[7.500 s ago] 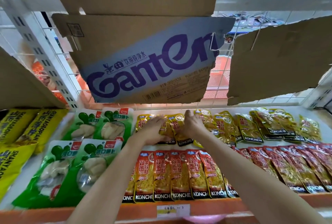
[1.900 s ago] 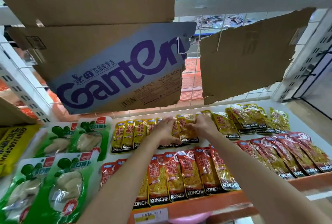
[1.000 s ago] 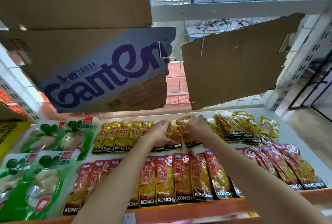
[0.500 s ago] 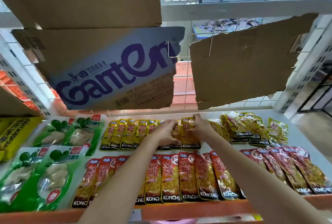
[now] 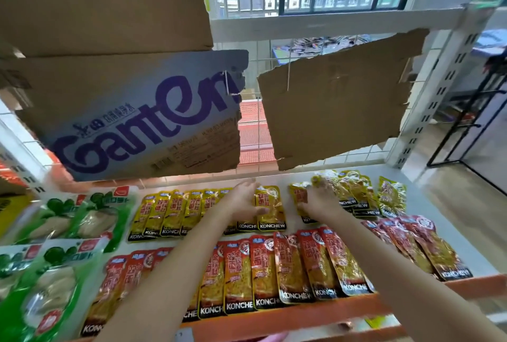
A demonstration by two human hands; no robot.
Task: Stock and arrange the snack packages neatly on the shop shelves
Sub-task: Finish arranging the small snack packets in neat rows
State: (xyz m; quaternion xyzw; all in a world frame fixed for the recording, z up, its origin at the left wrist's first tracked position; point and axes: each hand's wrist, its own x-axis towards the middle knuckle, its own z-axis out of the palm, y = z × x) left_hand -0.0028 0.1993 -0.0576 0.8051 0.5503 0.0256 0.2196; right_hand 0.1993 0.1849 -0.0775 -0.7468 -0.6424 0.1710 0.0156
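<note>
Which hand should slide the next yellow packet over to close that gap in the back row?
Probably the right hand: it already rests on the loose yellow snack packet beside the gap. The left hand is pinning the tidy yellow packet row.

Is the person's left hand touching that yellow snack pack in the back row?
Touching. The head view shows the left hand lying flat on the yellow pack, its thumb overlapping the pack's face.

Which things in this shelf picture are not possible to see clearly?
- Head view: yellow packets under the left hand, covered by hand and forearm.
- Red packets, partly hidden by both forearms.
- Green packets, cut by left edge.
- Right hand fingertips, motion-blurred; grip unclear.
</note>
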